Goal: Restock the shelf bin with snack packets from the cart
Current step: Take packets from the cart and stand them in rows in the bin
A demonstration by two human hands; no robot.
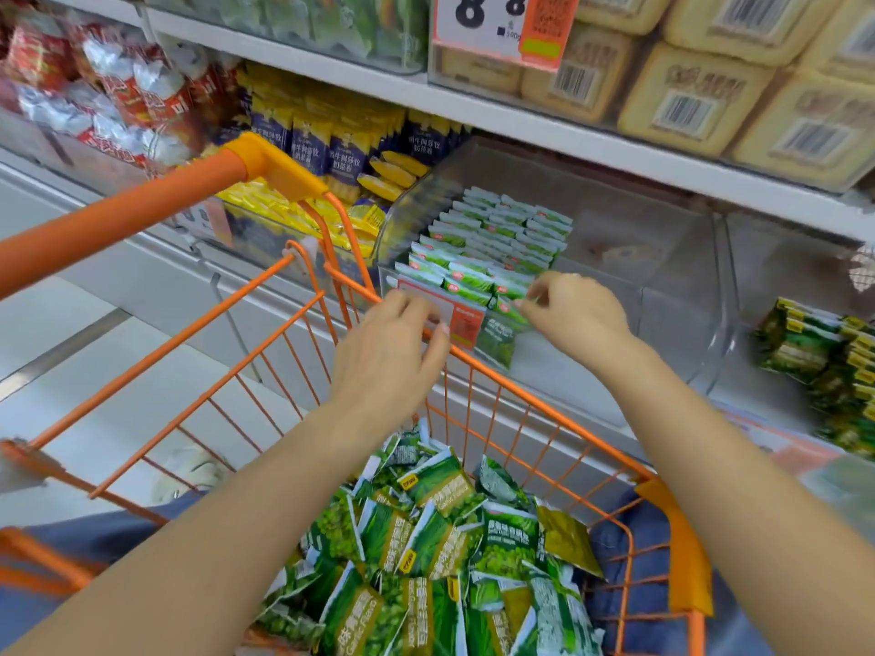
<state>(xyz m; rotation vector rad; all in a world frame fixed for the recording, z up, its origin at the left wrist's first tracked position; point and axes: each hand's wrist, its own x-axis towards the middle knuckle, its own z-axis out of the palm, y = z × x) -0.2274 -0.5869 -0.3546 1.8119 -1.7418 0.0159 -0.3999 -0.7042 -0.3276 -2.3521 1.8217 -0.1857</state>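
Presently: right hand [575, 314], fingers curled, pinching a green snack packet [509, 307] at the front row of the clear shelf bin [663, 258]. Left hand [393, 352] loosely curled, holding nothing, above the orange cart [544, 404]. Loose green packets [440, 551] heaped in cart, near.

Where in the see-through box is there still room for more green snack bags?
The clear plastic shelf bin is bare on its right half, from the rows of green-and-white snack packets across to its right wall. Its left half is crowded, and both hands, left hand and right hand, crowd the front edge.
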